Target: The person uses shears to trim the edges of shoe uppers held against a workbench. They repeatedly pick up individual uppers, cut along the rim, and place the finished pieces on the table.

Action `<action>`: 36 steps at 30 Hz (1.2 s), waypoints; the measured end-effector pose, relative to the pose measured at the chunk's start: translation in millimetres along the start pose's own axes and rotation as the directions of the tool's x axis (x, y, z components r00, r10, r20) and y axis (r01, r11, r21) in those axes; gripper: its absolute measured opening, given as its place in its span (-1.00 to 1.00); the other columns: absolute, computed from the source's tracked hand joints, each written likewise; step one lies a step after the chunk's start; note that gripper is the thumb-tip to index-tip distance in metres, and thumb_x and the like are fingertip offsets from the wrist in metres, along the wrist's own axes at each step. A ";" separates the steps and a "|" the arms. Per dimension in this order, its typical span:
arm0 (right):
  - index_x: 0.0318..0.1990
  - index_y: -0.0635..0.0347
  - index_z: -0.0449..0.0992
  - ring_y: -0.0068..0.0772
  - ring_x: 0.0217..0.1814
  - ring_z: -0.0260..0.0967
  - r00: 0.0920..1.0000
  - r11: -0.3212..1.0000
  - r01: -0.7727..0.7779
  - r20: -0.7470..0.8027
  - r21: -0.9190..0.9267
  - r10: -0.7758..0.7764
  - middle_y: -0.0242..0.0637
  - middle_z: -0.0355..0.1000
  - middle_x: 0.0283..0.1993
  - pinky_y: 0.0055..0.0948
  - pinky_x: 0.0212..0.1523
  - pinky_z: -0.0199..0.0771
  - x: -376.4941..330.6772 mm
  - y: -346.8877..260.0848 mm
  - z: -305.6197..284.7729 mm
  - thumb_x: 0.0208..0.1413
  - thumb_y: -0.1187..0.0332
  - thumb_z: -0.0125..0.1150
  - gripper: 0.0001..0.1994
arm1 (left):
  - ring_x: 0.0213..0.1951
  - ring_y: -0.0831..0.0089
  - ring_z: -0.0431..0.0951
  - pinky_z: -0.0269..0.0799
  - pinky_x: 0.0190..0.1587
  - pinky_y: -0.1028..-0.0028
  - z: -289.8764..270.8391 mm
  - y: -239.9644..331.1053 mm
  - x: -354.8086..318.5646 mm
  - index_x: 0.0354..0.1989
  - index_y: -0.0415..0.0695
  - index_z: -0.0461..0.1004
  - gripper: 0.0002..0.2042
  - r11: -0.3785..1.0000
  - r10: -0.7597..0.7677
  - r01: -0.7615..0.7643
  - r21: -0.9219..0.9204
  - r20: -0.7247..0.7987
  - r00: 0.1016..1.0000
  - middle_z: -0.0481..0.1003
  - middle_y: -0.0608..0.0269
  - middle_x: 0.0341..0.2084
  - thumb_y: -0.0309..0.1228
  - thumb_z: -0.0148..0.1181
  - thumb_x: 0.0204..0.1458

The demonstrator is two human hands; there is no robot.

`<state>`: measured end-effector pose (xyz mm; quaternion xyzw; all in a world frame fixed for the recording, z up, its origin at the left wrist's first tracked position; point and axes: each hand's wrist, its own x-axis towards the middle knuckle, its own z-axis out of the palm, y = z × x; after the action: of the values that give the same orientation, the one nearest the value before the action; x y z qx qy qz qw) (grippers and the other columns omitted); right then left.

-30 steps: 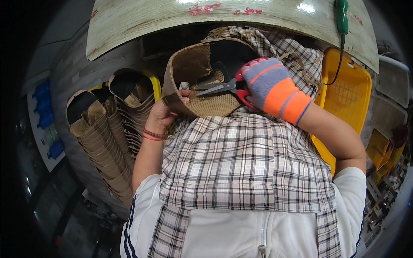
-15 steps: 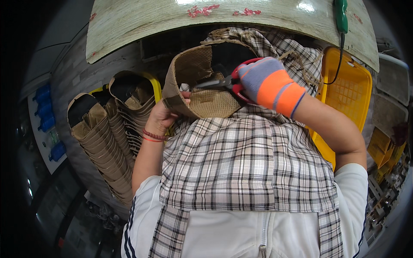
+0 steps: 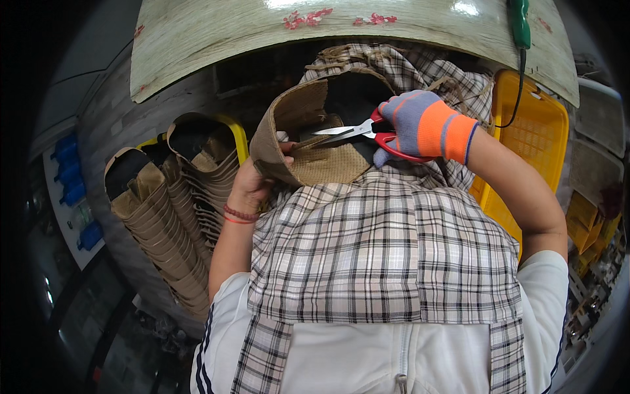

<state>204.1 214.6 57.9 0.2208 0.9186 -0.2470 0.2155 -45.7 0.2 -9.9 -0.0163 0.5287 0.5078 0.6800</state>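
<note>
My bare left hand [image 3: 254,178], with a beaded bracelet at the wrist, grips the near left edge of a curved brown piece [image 3: 272,141] with a black inner face and a tan, mesh-textured inside. The piece rests over my lap, its hollow facing up. In my right hand [image 3: 413,125], which wears a grey and orange knit glove, is a pair of red-handled scissors [image 3: 354,132]. Their blades are parted inside the hollow, around a narrow tan strip close to my left fingertips. Part of my left fingers is hidden behind the piece's wall.
To the left stand long nested stacks of similar brown pieces [image 3: 161,230], by a yellow rim [image 3: 237,134]. Across the front runs a pale wood-grain table [image 3: 230,46] with a green-handled corded tool [image 3: 520,26]. A yellow basket [image 3: 535,131] sits at right; checked cloth [image 3: 420,62] bunches beyond my lap.
My right hand has shifted slightly right and down, and the scissors' blades have spread from nearly closed to parted. My left hand still holds the brown piece.
</note>
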 end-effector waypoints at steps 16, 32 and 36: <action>-0.24 0.19 0.57 -0.10 -0.35 0.55 0.974 0.995 -0.084 0.207 -0.048 0.092 -0.16 0.54 -0.45 -0.27 -0.34 0.54 13.1 -35.6 -23.2 -0.27 -0.47 0.23 -0.20 | -0.11 0.30 0.59 0.58 -0.01 0.35 -17.8 -6.8 10.8 -0.08 -0.32 0.53 -0.65 0.995 -0.083 0.087 -0.044 0.076 0.994 0.56 0.06 -0.12 -0.67 0.35 -0.11; -0.31 0.16 0.65 -0.09 -0.36 0.55 0.946 0.993 -0.120 0.301 -0.018 0.120 -0.15 0.56 -0.45 -0.24 -0.34 0.52 17.1 -35.6 -26.5 -0.04 -0.36 0.13 -0.34 | -0.18 0.37 0.59 0.60 -0.10 0.42 -21.0 -7.6 13.5 -0.12 -0.28 0.54 -0.71 0.998 -0.068 0.067 0.012 0.049 0.996 0.58 0.16 -0.22 -0.63 0.34 -0.08; -0.41 0.22 0.63 -0.14 -0.44 0.50 0.928 0.977 0.040 0.354 0.208 -0.114 -0.11 0.52 -0.49 -0.23 -0.38 0.48 13.9 19.9 -10.1 0.14 -0.16 0.08 -0.46 | -0.22 0.44 0.59 0.59 -0.13 0.46 -24.5 -4.3 22.4 0.01 -0.26 0.46 -0.74 0.967 0.213 -0.228 0.112 0.131 0.968 0.57 0.20 -0.26 -0.46 0.14 0.17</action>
<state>200.1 239.8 51.7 0.1552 0.8418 -0.3815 0.3488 -61.5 -0.5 -39.4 0.1156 0.5173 0.5458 0.6489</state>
